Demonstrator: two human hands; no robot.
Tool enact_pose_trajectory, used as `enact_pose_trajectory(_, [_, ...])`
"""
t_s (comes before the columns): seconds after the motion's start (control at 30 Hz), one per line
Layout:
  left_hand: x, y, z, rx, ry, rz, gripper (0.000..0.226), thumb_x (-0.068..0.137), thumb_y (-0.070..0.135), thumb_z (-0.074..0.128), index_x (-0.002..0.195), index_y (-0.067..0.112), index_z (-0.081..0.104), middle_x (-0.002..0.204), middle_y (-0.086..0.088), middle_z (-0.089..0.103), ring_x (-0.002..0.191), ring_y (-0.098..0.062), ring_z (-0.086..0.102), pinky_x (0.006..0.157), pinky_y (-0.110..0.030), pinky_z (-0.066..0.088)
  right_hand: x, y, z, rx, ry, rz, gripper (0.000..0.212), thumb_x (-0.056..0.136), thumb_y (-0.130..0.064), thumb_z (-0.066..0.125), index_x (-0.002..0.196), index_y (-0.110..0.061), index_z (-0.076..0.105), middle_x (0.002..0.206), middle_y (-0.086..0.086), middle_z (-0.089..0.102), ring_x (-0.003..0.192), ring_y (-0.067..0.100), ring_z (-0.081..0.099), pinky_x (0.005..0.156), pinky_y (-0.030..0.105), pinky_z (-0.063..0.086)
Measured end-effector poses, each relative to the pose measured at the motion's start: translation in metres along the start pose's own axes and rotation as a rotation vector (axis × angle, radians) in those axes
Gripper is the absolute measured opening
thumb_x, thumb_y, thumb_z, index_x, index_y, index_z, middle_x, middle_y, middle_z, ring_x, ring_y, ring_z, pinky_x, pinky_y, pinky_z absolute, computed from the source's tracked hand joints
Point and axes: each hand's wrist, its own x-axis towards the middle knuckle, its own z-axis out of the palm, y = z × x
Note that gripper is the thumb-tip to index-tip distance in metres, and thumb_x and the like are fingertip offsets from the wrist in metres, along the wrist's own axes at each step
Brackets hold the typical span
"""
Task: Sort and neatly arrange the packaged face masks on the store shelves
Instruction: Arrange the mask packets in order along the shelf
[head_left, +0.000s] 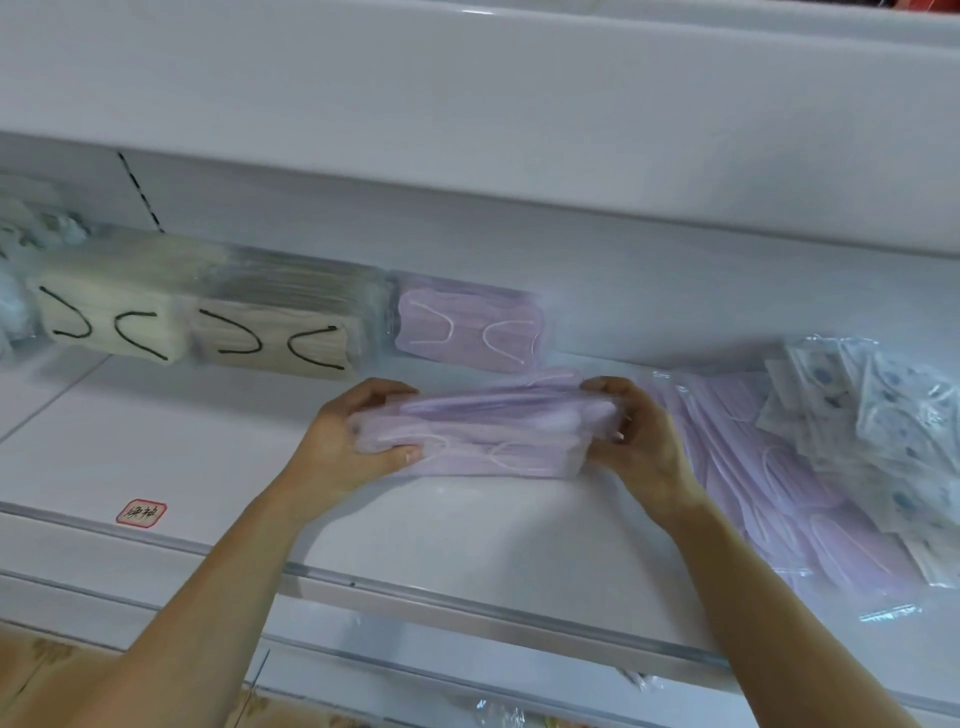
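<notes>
Currently the purple mask pack (485, 434) lies lengthwise between both hands, left hand (345, 441) and right hand (641, 441) gripping opposite ends, just in front of the upright purple pack (467, 332) on the shelf (156, 447).

Single head-worn view, close above a white shelf (493, 525), angled forward and down, edges somewhat blurred.

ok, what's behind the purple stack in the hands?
Behind the stack, held by left hand and right hand, a purple pack stands against the back wall. Its lower edge is hidden.
</notes>
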Motion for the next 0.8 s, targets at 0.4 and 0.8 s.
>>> enact_pose_trajectory(0.4, [0.005,0.002,0.022,-0.048,0.05,0.021,0.061,0.061,0.016,0.09,0.116,0.021,0.063,0.11,0.023,0.069,0.104,0.001,0.065,0.089,-0.011,0.046,-0.008,-0.01,0.009,0.082,-0.221,-0.004,0.09,0.06,-0.046,0.084,0.141,-0.031,0.049,0.128,-0.017,0.057,0.111,-0.002,0.055,0.096,0.017,0.041])
enact_pose_trajectory(0.8, [0.0,-0.002,0.017,-0.068,0.033,0.083,0.059,0.073,0.001,0.076,0.123,0.026,0.06,0.119,0.016,0.066,0.113,-0.005,0.063,0.097,-0.015,0.045,-0.011,-0.003,0.024,0.003,-0.08,-0.014,0.057,0.07,-0.001,0.092,0.115,-0.019,0.063,0.1,-0.013,0.074,0.092,0.003,0.068,0.083,0.02,0.051])
